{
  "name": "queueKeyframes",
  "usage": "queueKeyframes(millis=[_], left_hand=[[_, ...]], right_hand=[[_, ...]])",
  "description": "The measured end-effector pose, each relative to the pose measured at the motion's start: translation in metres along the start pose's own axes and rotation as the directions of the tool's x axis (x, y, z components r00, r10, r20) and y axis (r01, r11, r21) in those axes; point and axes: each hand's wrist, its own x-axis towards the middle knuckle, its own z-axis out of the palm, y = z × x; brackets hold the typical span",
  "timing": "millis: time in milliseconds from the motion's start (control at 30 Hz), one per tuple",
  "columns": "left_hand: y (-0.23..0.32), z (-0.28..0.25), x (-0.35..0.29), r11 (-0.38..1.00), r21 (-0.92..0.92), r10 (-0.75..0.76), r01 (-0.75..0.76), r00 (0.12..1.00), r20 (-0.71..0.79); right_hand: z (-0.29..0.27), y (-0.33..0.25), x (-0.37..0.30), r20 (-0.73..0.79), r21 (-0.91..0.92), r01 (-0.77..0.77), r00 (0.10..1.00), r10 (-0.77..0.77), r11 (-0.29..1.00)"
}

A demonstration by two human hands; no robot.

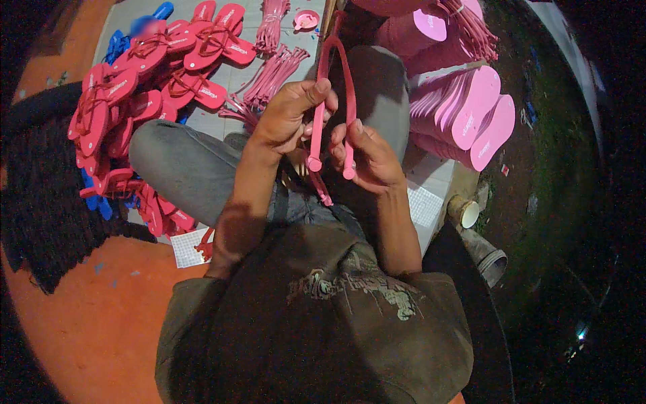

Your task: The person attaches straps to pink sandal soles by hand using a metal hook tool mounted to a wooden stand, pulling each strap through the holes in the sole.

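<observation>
A pink flip-flop strap [349, 81] is stretched up in an arch between my hands, over my crossed legs. My left hand [289, 118] pinches one arm of it between thumb and fingers. My right hand [372, 156], a little lower and to the right, has its fingers closed on the other arm. Both round-knobbed ends hang free below my fingers. Under my left hand, another thin pink piece [325, 195] dangles near my lap; where its upper part goes is hidden.
Red flip-flops [111, 91] with straps lie heaped on the left, some blue ones [161, 11] among them. Bundles of pink straps [272, 77] and a small pink dish [306, 21] lie ahead. Stacked pink soles [474, 111] stand at the right, beside a pale cylinder [464, 212].
</observation>
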Motion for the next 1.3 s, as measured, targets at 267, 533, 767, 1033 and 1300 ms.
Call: queueKeyframes(millis=[267,533,767,1033,1300], left_hand=[[0.015,0.017,-0.016,0.695,0.715,0.064,0.077,0.984,-0.168],[-0.009,0.046,-0.025,0.213,0.976,0.361,-0.053,0.932,-0.028],[-0.008,0.046,-0.020,0.392,0.896,0.378,-0.207,0.925,0.048],[-0.002,-0.004,0.001,0.294,0.955,0.391,0.031,0.908,-0.149],[-0.039,-0.006,0.004,0.303,0.953,0.357,0.031,0.923,-0.144]], right_hand=[[0.002,-0.013,-0.006,-0.224,-0.737,-0.121,0.972,-0.072,0.665],[0.015,-0.049,0.017,-0.282,-0.792,0.159,0.762,-0.583,0.590],[0.044,-0.081,0.016,-0.311,-0.686,0.342,0.660,-0.684,0.642],[0.101,-0.146,-0.004,0.041,-0.808,0.478,0.629,-0.777,0.344],[0.112,-0.149,0.000,0.047,-0.864,0.407,0.652,-0.757,0.297]])
